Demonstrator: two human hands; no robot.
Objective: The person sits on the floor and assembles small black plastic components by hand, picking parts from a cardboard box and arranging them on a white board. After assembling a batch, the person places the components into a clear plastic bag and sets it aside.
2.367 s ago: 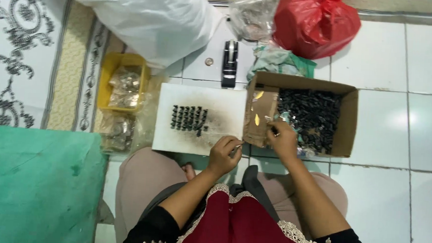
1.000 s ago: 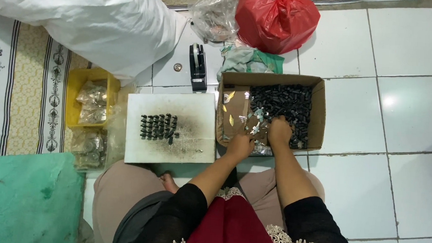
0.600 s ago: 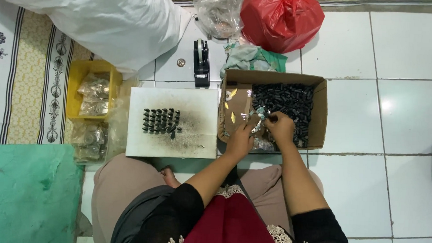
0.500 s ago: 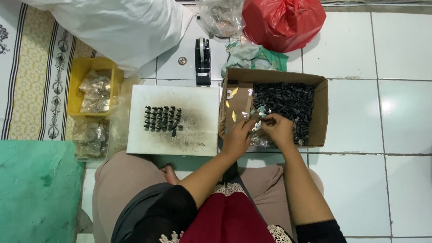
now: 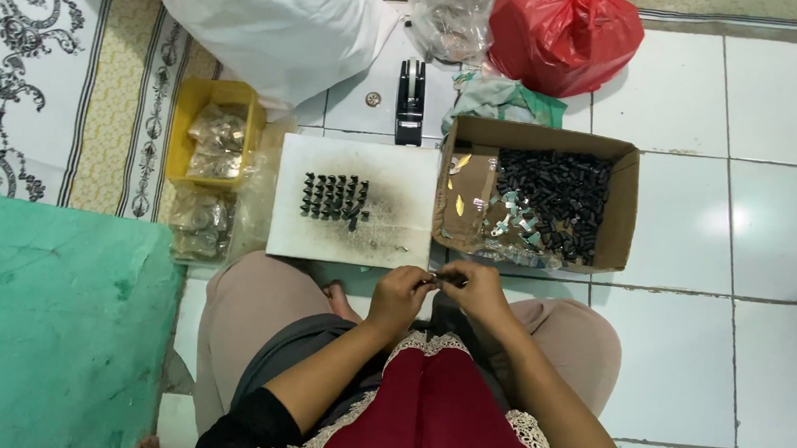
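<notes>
A small dark part (image 5: 444, 278) is pinched between the fingers of the left hand (image 5: 398, 297) and right hand (image 5: 478, 293), its long axis lying left-right, just before the cardboard box (image 5: 625, 209).

Open brown cardboard box (image 5: 622, 204); red bag (image 5: 563, 33), perhaps plastic, behind it.

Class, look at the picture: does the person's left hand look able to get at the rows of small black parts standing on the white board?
Probably yes. The left hand sits just below the white board, nothing lies between it and the black parts, though both hands pinch a small piece.
</notes>
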